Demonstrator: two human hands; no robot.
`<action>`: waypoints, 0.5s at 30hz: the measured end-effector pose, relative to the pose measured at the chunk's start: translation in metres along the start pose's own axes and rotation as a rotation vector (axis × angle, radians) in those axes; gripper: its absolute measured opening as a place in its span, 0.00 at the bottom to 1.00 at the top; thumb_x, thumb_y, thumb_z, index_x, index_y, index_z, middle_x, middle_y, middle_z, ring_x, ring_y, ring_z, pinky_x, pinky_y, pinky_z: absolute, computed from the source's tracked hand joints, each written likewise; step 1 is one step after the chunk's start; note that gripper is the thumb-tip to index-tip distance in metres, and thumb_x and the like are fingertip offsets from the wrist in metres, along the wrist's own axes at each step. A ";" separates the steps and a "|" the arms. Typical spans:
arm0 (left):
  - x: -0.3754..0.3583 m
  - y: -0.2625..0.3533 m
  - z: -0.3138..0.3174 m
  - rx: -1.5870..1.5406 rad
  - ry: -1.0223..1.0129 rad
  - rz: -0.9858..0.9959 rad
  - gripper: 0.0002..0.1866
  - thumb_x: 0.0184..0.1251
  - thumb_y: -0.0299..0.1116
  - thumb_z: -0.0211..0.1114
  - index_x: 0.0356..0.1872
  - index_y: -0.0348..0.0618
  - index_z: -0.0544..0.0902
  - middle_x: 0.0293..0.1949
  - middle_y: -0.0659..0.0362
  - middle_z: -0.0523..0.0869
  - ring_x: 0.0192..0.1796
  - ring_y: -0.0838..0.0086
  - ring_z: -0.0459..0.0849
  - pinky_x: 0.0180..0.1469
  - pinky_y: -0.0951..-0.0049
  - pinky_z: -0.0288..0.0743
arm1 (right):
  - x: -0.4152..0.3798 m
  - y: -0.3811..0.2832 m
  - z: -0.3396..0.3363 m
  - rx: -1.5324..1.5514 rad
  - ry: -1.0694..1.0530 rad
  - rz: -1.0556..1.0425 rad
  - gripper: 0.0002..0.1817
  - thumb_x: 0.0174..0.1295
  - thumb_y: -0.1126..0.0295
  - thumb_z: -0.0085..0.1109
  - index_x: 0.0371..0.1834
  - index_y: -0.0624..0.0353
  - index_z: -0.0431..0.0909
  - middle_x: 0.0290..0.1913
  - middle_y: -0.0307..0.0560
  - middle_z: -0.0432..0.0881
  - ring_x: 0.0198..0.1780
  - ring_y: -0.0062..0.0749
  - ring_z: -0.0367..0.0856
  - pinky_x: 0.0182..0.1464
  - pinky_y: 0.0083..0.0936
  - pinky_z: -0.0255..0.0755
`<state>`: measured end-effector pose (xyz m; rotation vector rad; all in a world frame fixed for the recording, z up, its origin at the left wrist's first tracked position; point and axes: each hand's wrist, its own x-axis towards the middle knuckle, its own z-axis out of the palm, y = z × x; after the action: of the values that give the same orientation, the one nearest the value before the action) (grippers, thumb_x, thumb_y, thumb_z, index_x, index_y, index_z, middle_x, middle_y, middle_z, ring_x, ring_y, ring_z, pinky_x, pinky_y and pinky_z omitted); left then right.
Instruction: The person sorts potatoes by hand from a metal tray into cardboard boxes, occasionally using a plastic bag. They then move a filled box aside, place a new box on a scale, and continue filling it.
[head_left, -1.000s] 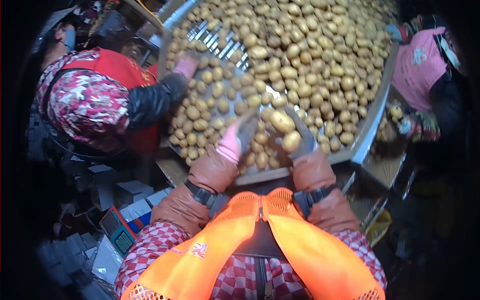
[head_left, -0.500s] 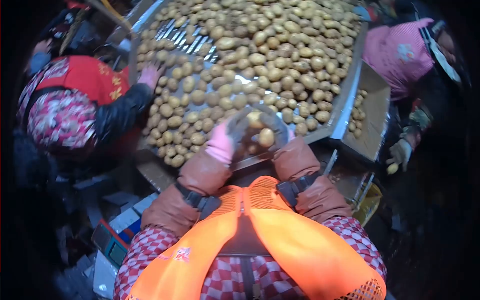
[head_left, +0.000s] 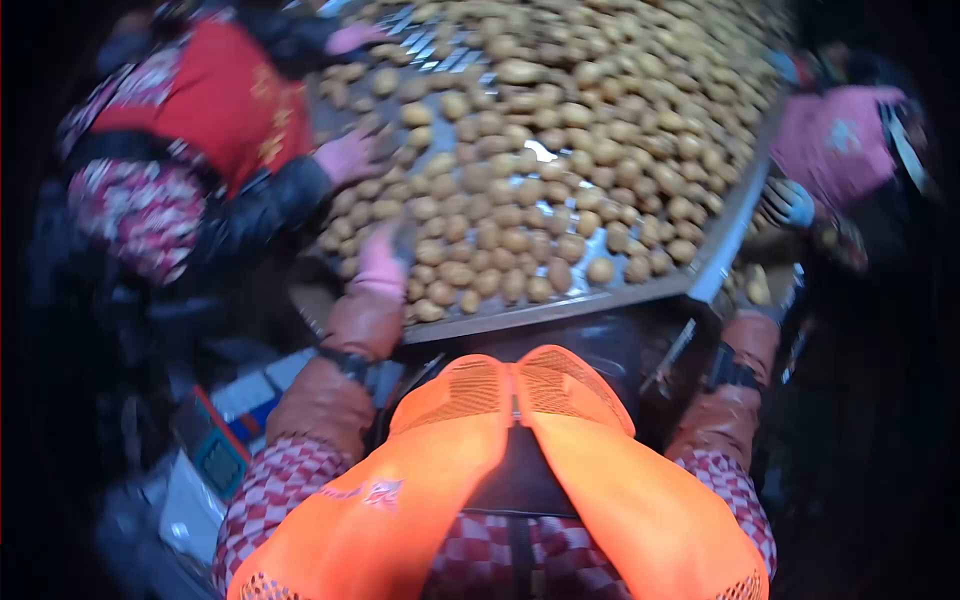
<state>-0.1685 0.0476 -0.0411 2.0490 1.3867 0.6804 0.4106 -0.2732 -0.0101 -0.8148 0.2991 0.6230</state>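
Observation:
My left hand (head_left: 392, 248), in a pink glove with a grey palm, reaches over the near left edge of a metal sorting table (head_left: 545, 308). Its blurred fingers stretch forward among loose potatoes (head_left: 485, 240), with no potato visibly gripped. My right hand (head_left: 752, 300) is low on the right, past the table's corner, in a side bin. A yellowish potato (head_left: 757, 285) shows right at that hand, whose fingers are smeared and mostly hidden; I cannot tell whether they hold it.
On the left a co-worker in a red vest (head_left: 235, 110) has pink-gloved hands (head_left: 350, 157) over the potatoes. Another person with a pink garment (head_left: 835, 135) is at the right edge, a gloved hand (head_left: 788, 203) by the rim. Boxes (head_left: 250, 395) lie low on the left.
My hands have parted from the table's front middle, where they held potatoes: the left moved left onto the pile, the right to the side bin. The view has shifted.

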 end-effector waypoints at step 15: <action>-0.057 0.013 -0.022 0.343 -0.097 0.176 0.28 0.56 0.43 0.68 0.62 0.61 0.78 0.60 0.53 0.80 0.66 0.56 0.75 0.70 0.53 0.64 | -0.081 0.188 0.108 -0.750 -0.354 0.219 0.29 0.73 0.57 0.54 0.75 0.51 0.63 0.64 0.50 0.76 0.57 0.37 0.81 0.50 0.27 0.79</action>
<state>-0.1943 -0.0062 -0.0224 2.4602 1.3517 0.4281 0.2320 -0.1261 -0.0106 -1.3720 -0.1942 1.0968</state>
